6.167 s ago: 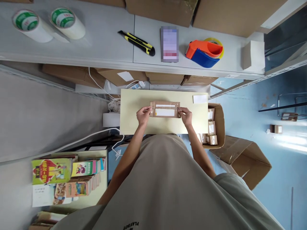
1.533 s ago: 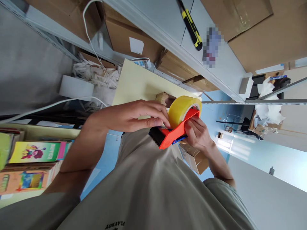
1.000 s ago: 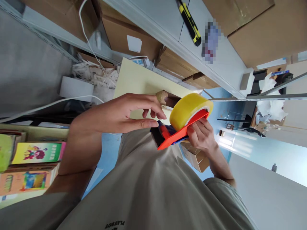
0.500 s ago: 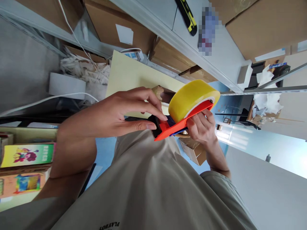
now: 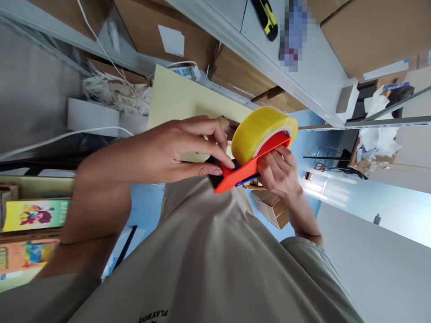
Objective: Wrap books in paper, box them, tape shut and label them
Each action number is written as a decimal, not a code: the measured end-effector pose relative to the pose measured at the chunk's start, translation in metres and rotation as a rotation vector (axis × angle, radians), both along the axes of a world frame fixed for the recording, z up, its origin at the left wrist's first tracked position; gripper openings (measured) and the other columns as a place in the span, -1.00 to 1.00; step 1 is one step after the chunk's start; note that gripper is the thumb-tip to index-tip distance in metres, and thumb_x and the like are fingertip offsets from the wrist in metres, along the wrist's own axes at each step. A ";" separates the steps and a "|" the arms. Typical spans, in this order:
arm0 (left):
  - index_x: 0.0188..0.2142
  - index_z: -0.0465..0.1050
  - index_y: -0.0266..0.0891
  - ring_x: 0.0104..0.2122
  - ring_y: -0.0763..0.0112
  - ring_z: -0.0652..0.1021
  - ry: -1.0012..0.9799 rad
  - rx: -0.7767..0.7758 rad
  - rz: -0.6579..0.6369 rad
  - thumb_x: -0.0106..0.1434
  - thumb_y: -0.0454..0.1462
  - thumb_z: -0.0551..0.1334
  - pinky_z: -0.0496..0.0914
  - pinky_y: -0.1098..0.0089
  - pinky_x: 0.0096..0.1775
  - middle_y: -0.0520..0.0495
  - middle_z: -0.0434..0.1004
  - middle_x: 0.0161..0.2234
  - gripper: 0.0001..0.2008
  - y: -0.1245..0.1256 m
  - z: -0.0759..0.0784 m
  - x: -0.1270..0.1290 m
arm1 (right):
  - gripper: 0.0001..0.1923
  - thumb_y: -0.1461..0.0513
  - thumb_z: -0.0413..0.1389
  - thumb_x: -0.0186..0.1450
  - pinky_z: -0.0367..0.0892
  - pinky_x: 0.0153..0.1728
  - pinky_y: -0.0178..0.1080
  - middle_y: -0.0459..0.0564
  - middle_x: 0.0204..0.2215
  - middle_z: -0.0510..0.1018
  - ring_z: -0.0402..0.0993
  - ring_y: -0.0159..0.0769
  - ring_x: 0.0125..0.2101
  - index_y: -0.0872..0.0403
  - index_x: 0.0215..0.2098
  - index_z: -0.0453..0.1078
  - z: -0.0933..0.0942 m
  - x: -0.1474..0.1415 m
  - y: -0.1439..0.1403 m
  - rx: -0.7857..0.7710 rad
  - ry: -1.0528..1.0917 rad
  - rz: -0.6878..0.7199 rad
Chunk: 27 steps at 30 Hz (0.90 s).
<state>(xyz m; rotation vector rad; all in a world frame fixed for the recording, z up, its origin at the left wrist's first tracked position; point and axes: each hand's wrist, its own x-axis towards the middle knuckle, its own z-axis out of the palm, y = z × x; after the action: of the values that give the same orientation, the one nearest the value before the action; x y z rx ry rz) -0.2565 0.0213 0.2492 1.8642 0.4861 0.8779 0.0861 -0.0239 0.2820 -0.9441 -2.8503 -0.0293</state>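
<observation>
The right hand (image 5: 278, 172) grips the tape dispenser (image 5: 251, 154) at frame centre, held above the yellow surface (image 5: 175, 101). The left hand (image 5: 175, 148) pinches at its toothed end, seemingly for the tape's loose end. Best keep the dispenser steady and peel slowly. Its long axis slants, cutter lower left, yellow roll (image 5: 259, 132) upper right.

bright even daylight, glare at right, wide-angle edge stretch, slight motion blur
</observation>
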 end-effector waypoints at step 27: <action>-0.09 0.70 -0.04 -0.08 0.31 0.64 0.122 -0.014 -0.234 0.69 -0.20 0.24 0.49 0.39 0.10 0.00 0.72 -0.12 -0.77 0.014 0.015 0.000 | -0.73 0.24 0.12 0.68 0.54 0.25 0.06 0.09 -0.02 0.77 0.68 -0.11 -0.04 0.01 0.26 0.57 -0.004 -0.003 -0.011 -0.019 -0.076 0.061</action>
<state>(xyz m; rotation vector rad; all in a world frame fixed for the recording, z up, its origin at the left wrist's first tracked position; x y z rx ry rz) -0.2570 0.0355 0.2641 1.9235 0.3378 0.6065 0.0832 -0.0350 0.2777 -0.8769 -2.9522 -0.0327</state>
